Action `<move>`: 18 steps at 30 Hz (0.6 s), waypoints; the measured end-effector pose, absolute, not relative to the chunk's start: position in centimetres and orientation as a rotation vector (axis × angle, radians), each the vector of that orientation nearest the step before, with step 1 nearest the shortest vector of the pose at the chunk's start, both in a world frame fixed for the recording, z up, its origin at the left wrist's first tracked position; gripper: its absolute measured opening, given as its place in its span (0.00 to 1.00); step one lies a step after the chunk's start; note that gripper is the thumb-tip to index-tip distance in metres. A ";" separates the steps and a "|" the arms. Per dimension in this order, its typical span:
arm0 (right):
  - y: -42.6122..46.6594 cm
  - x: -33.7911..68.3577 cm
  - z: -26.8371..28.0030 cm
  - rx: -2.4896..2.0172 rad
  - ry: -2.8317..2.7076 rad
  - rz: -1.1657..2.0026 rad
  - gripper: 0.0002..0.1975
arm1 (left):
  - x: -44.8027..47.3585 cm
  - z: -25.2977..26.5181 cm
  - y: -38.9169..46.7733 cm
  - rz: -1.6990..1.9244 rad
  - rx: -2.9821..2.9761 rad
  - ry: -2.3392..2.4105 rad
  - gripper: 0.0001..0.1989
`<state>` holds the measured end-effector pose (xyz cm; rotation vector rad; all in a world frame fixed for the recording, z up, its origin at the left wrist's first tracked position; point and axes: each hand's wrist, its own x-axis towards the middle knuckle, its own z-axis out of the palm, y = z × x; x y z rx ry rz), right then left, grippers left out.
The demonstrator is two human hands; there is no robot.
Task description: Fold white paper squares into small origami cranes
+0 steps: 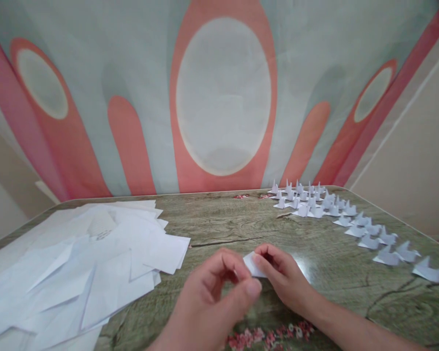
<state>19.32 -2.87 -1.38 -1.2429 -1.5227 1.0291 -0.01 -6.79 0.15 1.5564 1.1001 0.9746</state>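
Observation:
A small piece of folded white paper [252, 263] is held above the table, low in the middle of the view. My right hand [281, 274] pinches it from the right, thumb on the near face and fingers curled behind. My left hand [214, 292], closer to the camera, is closed in a pinch at the paper's lower left edge. Its thumb covers that corner, so the exact contact is partly hidden. On the right side of the table stand several folded paper birds [387, 254] in loose rows, with pointed tails and upright wings.
A broad, untidy pile of white paper sheets [113, 273] spreads over the left of the wood-patterned table [212, 224]. Pink flower prints [256, 336] decorate its near part. Behind the table's far edge hangs a backdrop [223, 97] with red and grey shapes.

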 end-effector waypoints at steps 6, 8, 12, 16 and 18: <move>-3.7 18.9 -0.5 -1.132 -1.779 0.790 0.08 | 2.6 2.4 -1.7 0.841 1.864 1.200 0.16; -3.9 18.8 -0.4 -1.088 -1.837 0.732 0.07 | 2.4 1.4 -1.9 0.732 1.915 1.134 0.09; -4.1 18.8 -0.4 -1.068 -1.880 0.681 0.06 | 2.1 0.4 -2.3 0.642 1.961 1.030 0.12; -4.2 18.9 -0.4 -1.064 -1.866 0.634 0.06 | 2.2 0.5 -2.0 0.618 1.963 1.081 0.15; -4.2 18.9 -0.5 -1.068 -1.857 0.591 0.06 | 2.3 0.7 -1.9 0.603 1.963 1.115 0.14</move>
